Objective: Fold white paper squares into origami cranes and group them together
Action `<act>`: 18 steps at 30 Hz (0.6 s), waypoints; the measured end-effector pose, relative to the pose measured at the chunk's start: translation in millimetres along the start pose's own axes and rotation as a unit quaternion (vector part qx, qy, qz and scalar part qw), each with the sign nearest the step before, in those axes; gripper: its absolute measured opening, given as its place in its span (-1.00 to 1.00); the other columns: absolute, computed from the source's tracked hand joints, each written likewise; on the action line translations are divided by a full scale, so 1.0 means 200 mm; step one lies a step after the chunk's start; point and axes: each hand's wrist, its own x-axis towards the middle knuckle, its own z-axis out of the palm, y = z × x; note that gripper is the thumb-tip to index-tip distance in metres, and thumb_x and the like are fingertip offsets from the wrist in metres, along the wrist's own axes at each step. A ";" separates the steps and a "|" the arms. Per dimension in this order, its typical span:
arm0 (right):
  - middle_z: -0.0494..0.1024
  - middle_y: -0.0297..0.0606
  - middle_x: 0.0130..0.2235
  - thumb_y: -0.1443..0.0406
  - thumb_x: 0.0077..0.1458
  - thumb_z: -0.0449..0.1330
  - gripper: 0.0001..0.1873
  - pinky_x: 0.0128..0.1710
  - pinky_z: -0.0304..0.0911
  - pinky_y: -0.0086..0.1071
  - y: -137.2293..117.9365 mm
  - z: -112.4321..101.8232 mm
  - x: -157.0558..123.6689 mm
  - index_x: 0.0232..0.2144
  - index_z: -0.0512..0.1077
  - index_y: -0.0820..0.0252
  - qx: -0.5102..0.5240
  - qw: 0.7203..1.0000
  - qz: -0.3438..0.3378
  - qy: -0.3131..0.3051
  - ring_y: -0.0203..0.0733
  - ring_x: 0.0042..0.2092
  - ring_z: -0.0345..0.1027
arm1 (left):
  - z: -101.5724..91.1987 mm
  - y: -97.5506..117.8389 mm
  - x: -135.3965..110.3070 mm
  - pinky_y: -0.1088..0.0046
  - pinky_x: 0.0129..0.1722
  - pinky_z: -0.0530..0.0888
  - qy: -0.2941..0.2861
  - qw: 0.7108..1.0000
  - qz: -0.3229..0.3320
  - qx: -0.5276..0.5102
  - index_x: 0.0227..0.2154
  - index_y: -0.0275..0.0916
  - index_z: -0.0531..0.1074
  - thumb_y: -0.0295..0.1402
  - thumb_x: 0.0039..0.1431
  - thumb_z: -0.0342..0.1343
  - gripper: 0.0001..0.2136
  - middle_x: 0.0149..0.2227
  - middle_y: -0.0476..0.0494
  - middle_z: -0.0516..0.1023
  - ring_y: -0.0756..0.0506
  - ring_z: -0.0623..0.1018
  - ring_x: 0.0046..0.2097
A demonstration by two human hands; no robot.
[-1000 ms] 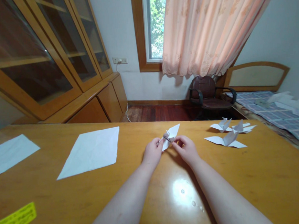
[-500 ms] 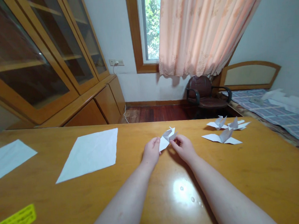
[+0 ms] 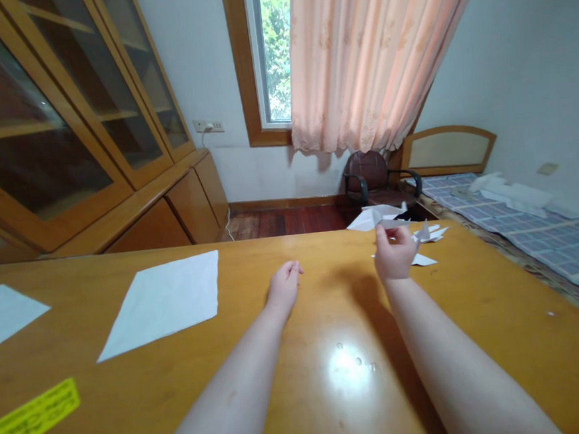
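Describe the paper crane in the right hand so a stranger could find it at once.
At the far right of the wooden table, the right hand is raised. The white paper crane is pinched in it, above the table; the other cranes lie on the wood.

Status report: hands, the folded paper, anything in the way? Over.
Right hand pinches folded paper, raised. Left hand empty on table. Other folded pieces beyond it.
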 end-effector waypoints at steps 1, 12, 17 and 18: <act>0.29 -0.31 -0.54 0.14 0.01 0.07 -0.73 -0.34 0.12 -0.34 0.05 -0.07 0.08 -0.61 0.17 0.14 -0.029 0.999 -0.022 0.032 -0.23 -0.43 0.19 | 0.00 -0.01 0.00 0.56 -0.57 0.14 0.001 1.000 -0.002 0.006 -0.48 -0.23 0.30 -0.13 0.19 -0.18 -0.68 -0.62 0.09 0.20 0.04 0.24 -0.57; 0.27 -0.21 -0.61 0.10 -0.11 0.06 -0.75 -0.54 -0.04 -0.23 0.93 -0.59 0.25 -0.65 0.21 0.09 -0.249 0.956 0.152 -0.028 -0.22 -0.58 0.05 | -0.01 -0.01 0.00 0.53 -0.51 0.10 0.025 0.997 0.023 0.066 -0.58 -0.22 0.17 -0.14 0.18 -0.17 -0.68 -0.62 0.10 0.13 0.03 0.22 -0.52; 0.20 -0.29 -0.70 0.08 -0.19 0.17 -0.70 -0.54 -0.06 -0.26 0.98 -0.54 0.25 -0.74 0.25 0.10 -0.277 0.939 0.185 -0.089 -0.25 -0.62 0.01 | -0.01 0.00 0.00 0.52 -0.52 0.08 0.025 0.997 0.012 0.071 -0.59 -0.22 0.15 -0.14 0.17 -0.17 -0.68 -0.63 0.11 0.11 0.03 0.19 -0.53; 0.20 -0.29 -0.69 0.08 -0.21 0.18 -0.71 -0.54 -0.05 -0.26 0.98 -0.53 0.26 -0.73 0.26 0.10 -0.286 0.934 0.187 -0.110 -0.25 -0.61 0.02 | -0.01 0.00 0.00 0.52 -0.51 0.09 0.025 0.997 0.012 0.072 -0.59 -0.22 0.15 -0.14 0.18 -0.17 -0.68 -0.62 0.11 0.10 0.04 0.19 -0.52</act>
